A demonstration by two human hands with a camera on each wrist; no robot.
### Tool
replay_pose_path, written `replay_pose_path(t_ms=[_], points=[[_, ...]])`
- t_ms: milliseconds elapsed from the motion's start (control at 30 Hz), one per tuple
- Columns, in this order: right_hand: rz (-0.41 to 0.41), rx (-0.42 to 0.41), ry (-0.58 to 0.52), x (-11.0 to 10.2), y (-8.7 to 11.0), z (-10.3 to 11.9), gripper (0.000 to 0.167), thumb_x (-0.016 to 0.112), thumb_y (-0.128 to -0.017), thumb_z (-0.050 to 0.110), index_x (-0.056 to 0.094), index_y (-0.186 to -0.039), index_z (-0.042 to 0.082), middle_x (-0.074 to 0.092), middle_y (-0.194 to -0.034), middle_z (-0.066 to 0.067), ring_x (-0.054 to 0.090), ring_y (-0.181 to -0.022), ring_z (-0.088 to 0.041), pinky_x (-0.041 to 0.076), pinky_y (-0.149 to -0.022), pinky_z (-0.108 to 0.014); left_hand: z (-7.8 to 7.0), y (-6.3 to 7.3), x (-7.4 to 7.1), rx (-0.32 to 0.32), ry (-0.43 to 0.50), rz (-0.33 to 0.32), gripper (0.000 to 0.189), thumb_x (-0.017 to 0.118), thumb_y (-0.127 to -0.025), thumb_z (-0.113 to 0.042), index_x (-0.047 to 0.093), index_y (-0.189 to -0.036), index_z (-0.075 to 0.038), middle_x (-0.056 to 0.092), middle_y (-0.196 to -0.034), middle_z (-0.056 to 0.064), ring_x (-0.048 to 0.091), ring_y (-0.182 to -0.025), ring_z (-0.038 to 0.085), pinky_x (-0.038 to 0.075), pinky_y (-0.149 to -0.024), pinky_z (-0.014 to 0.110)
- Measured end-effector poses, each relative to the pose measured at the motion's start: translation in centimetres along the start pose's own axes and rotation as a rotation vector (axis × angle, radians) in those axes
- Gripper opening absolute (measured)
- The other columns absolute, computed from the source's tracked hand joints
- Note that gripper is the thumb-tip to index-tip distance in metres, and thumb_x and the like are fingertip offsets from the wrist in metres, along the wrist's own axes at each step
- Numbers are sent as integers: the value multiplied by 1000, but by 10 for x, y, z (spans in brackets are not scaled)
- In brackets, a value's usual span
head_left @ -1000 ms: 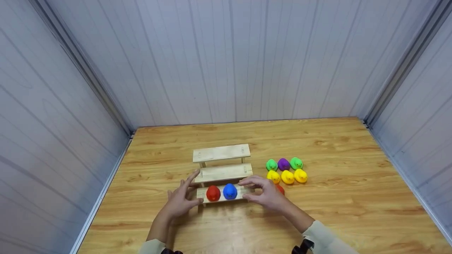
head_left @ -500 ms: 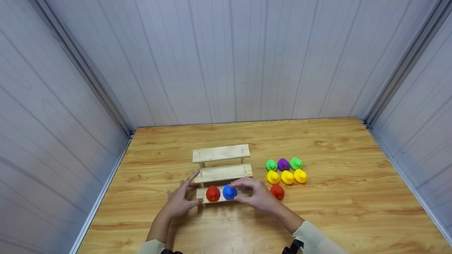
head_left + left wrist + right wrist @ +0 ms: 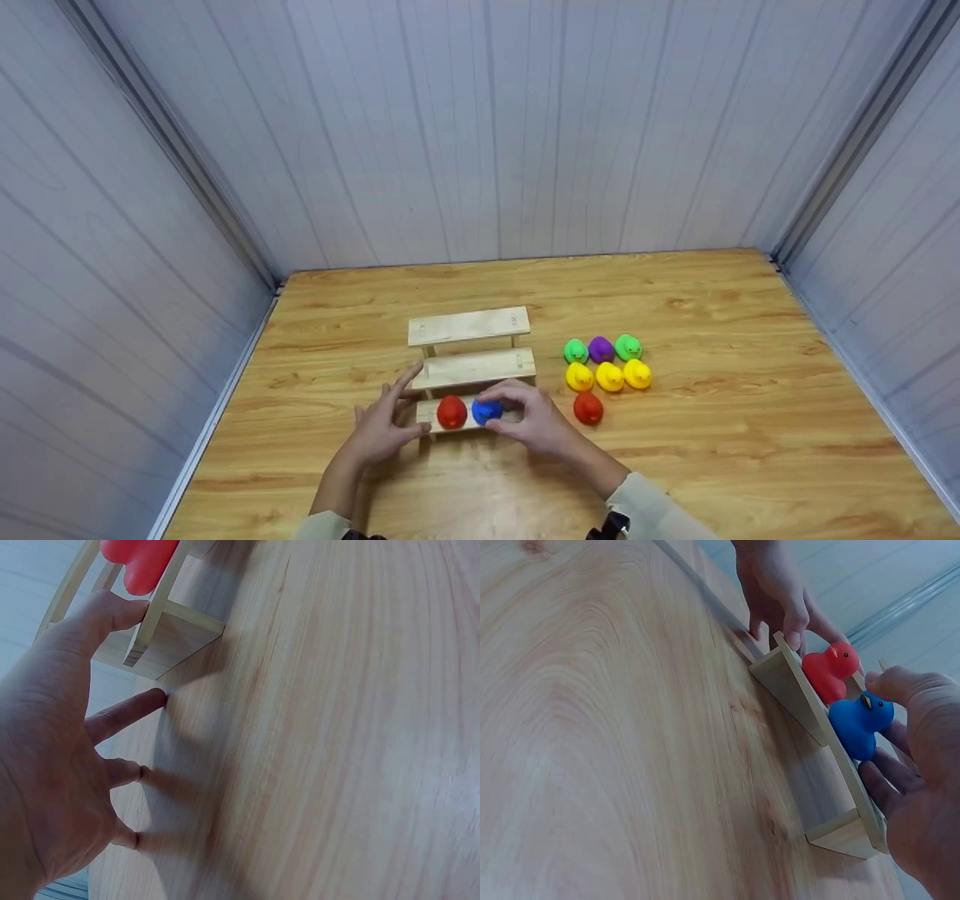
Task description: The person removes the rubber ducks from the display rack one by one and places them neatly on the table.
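Observation:
A three-step wooden stand [image 3: 475,367] rests on the table. On its lowest step sit a red rubber duck [image 3: 451,412] and, right of it, a blue rubber duck [image 3: 487,411]. My right hand [image 3: 531,421] pinches the blue duck from the right; the right wrist view shows my thumb at the head of the blue duck [image 3: 859,724] and fingers at its far side. My left hand [image 3: 384,424] is spread at the stand's left end. In the left wrist view its thumb touches the step's edge, and the other fingers [image 3: 126,718] reach down beside the stand.
Right of the stand, green ducks [image 3: 628,347] flank a purple duck [image 3: 601,349], with yellow ducks [image 3: 610,377] in a row before them. Nearer me is another red duck [image 3: 588,409]. Pale panel walls [image 3: 495,135] enclose the wooden table [image 3: 720,360] at back and sides.
My right hand has moved left along the lowest step and closed its fingers on the blue duck. The red duck on the table has come fully into view. My left hand stays put.

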State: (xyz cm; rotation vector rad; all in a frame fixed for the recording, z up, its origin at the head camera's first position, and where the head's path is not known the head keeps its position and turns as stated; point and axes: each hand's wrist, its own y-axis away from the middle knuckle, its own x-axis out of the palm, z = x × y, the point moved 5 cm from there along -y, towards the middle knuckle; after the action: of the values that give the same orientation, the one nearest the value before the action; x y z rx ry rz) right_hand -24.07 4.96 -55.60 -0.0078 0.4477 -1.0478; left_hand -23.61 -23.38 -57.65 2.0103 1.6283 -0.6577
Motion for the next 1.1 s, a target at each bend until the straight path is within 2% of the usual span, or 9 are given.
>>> replay_pose_path(t_ms=[400, 633, 1100], points=[[-24, 1, 27, 2, -1, -1, 28, 85, -100, 12, 82, -127, 10, 76, -129, -15, 72, -121, -22, 62, -103, -26, 2, -1, 1, 5, -4, -2, 100, 90, -93, -34, 35, -176, -42, 69, -160, 15, 11, -170, 65, -14, -123, 97], [-27, 18, 26, 2, 0, -1, 27, 86, -99, 12, 83, -127, 11, 76, -129, -15, 72, -121, -24, 61, -103, -26, 2, 0, 1, -1, 0, 1, 100, 91, -93, -33, 35, -176, -42, 68, -161, 15, 11, -170, 65, -15, -123, 96], [-19, 18, 3, -5, 5, 1, 29, 85, -99, 11, 82, -128, 9, 76, -129, -17, 71, -119, -17, 62, -103, -27, 1, 2, 3, -4, 18, 10, 100, 89, -94, -34, 34, -177, -43, 68, -161, 14, 8, -171, 64, -18, -124, 94]])
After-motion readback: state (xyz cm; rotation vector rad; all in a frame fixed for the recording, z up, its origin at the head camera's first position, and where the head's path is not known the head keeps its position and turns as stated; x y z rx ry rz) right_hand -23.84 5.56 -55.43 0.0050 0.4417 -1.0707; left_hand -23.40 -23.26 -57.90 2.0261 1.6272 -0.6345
